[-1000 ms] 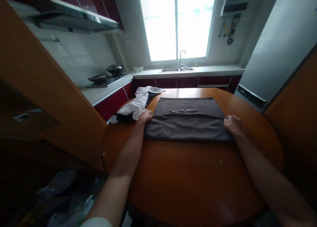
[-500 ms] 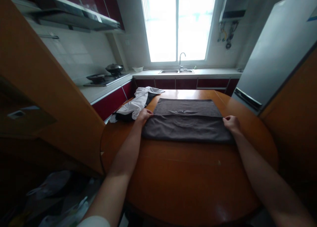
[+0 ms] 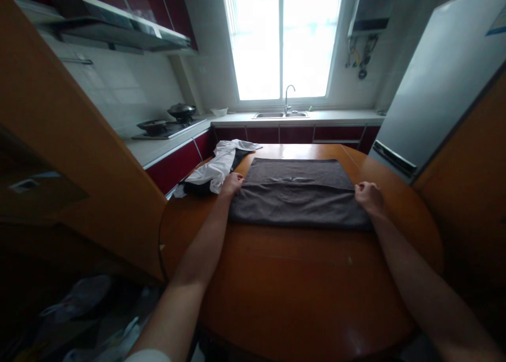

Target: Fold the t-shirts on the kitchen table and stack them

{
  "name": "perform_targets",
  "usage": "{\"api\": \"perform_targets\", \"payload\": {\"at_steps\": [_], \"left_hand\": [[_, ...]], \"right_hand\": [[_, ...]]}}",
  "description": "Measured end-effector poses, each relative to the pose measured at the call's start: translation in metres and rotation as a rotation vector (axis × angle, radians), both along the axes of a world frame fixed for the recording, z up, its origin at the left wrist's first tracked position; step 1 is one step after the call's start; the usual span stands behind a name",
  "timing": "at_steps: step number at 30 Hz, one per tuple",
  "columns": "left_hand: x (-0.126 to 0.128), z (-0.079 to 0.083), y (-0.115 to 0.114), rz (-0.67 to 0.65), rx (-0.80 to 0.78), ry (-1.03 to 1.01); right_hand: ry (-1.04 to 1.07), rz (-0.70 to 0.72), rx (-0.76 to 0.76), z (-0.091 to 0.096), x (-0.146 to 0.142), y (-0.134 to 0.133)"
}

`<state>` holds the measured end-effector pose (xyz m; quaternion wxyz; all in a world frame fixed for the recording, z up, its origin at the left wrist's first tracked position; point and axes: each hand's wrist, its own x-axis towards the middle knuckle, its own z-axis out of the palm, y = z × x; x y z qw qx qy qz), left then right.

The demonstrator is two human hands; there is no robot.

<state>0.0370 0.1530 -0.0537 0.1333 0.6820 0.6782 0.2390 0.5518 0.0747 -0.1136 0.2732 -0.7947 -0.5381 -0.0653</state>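
The brown towel (image 3: pixel 298 198) lies flat in the middle of the round wooden tabletop (image 3: pixel 300 283), its near half doubled over. The left hand (image 3: pixel 232 184) has its grip clamped on the fold's left corner, and the right hand (image 3: pixel 367 196) has its grip clamped on the right corner. A crumpled white and black garment (image 3: pixel 215 169) lies just beside the left hand.

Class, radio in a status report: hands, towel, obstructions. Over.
Left hand and right hand grip folded brown towel edges. White garment beside left hand.
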Motion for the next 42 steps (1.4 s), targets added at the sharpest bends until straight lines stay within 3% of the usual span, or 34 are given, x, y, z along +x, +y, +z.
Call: {"api": "perform_targets", "payload": {"at_steps": [2,5,8,10,13,17,22,28,35,38,42], "left_hand": [[0.021,-0.002,-0.001,-0.076,0.050,0.044],[0.054,-0.019,-0.009,-0.222,0.044,0.122],[0.072,-0.038,-0.019,-0.285,-0.042,0.254],[0.075,-0.042,-0.025,-0.264,-0.052,0.310],[0.085,-0.037,-0.033,-0.263,0.019,0.327],[0.123,-0.035,-0.054,-0.431,0.108,0.344],[0.162,-0.046,-0.077,-0.558,0.042,0.420],[0.161,-0.048,-0.080,-0.561,0.034,0.458],[0.156,-0.040,-0.076,-0.561,0.066,0.337],[0.139,-0.025,-0.071,-0.546,0.080,0.324],[0.089,-0.013,-0.064,-0.466,0.026,0.383]], "right_hand": [[-0.023,0.066,0.024,0.005,-0.018,-0.003],[-0.025,0.245,-0.040,0.005,-0.054,-0.007],[-0.064,0.402,-0.259,-0.001,-0.081,-0.013],[-0.084,0.446,-0.378,-0.003,-0.090,-0.016],[-0.122,0.461,-0.332,0.001,-0.097,-0.021],[-0.141,0.519,-0.198,0.007,-0.116,-0.028],[-0.174,0.624,-0.343,0.000,-0.141,-0.034],[-0.199,0.661,-0.283,0.003,-0.152,-0.039],[-0.165,0.704,-0.399,0.011,-0.160,-0.045],[-0.158,0.703,-0.387,0.010,-0.158,-0.044],[-0.150,0.710,-0.397,0.010,-0.157,-0.042]]}}
